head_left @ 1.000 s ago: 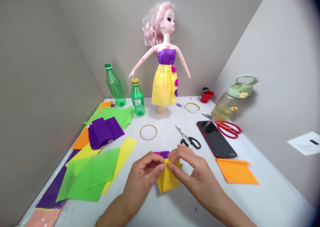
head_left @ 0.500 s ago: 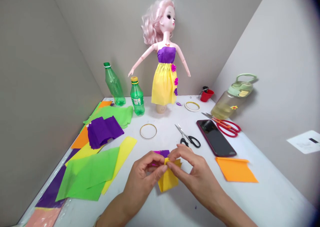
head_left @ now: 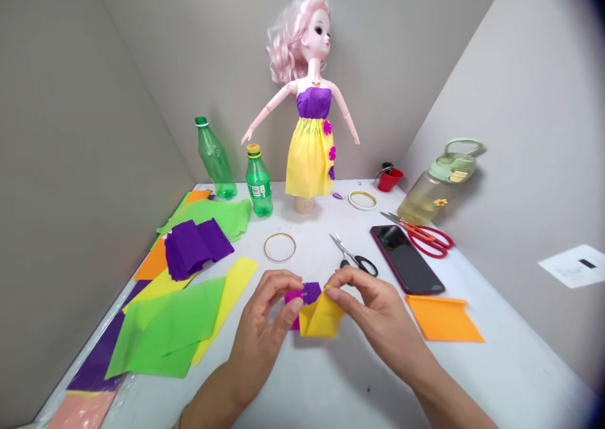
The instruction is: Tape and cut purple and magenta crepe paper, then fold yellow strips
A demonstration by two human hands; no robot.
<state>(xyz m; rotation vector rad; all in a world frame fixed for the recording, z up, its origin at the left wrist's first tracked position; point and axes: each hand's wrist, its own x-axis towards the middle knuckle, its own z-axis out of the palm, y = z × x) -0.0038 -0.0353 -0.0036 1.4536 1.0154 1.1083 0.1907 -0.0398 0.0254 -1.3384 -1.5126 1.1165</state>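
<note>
A folded yellow paper piece (head_left: 322, 319) hangs from my right hand (head_left: 373, 303), pinched at its top corner between thumb and fingers. My left hand (head_left: 269, 315) is at the left edge of the yellow piece, thumb and fingers curved with a gap between their tips. Behind them a magenta piece (head_left: 292, 309) and a purple piece (head_left: 312, 291) lie on the white table (head_left: 302, 385). Small black-handled scissors (head_left: 352, 256) rest just beyond my right hand. Farther back stands a doll (head_left: 314, 101) in a purple top and yellow skirt.
Green, yellow and purple sheets (head_left: 165, 328) cover the left side. Two green bottles (head_left: 259, 186) stand at the back. On the right are a phone (head_left: 407, 259), red-handled scissors (head_left: 428, 237), an orange sheet (head_left: 444, 319) and a water bottle (head_left: 439, 180). A bangle (head_left: 280, 247) lies mid-table.
My hands have moved apart and slightly up. The left fingertips have come away from the yellow piece's top, which now hangs more open from my right hand.
</note>
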